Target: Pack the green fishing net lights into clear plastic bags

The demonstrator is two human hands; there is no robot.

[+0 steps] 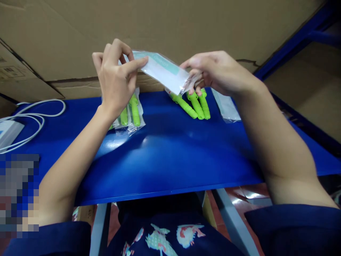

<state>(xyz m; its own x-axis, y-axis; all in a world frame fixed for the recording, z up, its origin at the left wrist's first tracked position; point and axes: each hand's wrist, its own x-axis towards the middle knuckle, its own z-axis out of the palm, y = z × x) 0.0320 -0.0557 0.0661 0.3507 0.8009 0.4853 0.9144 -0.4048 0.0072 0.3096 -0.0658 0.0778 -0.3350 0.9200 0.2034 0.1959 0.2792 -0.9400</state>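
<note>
Above blue table, pouch (pinched endwise)

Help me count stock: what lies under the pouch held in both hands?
Three loose green plastic pieces lie on the blue table below the clear pouch. The pouch and the right hand cover their upper ends; more may be hidden.

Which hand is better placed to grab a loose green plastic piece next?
Probably right hand: it hovers just above the loose green plastic pieces; left hand pinches the clear plastic pouch farther away.
</note>
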